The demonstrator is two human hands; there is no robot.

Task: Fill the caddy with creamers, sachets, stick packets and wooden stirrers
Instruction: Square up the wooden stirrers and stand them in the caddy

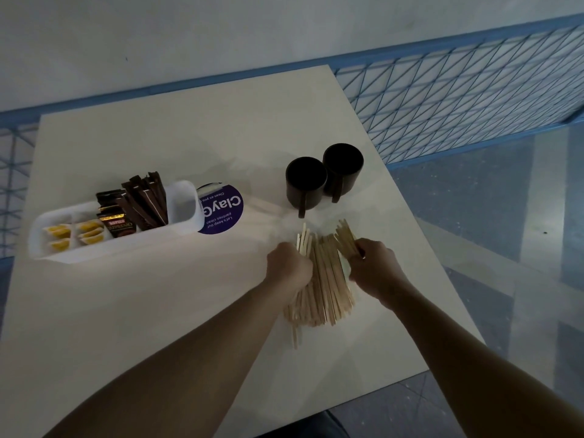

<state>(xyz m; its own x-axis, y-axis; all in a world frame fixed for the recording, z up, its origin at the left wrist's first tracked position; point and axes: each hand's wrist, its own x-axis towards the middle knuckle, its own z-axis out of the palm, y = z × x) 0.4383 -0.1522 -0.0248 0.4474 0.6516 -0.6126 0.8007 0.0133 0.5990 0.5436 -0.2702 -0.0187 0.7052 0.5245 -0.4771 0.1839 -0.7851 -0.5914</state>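
A pile of wooden stirrers (325, 286) lies on the table right of centre. My left hand (289, 267) grips one side of the pile, with a few stirrer ends sticking up past its fingers. My right hand (373, 267) grips a bunch on the other side. At the left stands the white caddy (186, 200). It holds yellow creamers (74, 237), a dark sachet (118, 222) and brown stick packets (145, 197). Its right-hand compartment looks empty.
Two dark mugs (322, 181) stand behind the stirrers, handles toward me. A round purple sticker (222, 210) lies beside the caddy's right end. The table's right edge (442, 279) runs close to my right hand. A blue wire fence (458, 90) stands beyond.
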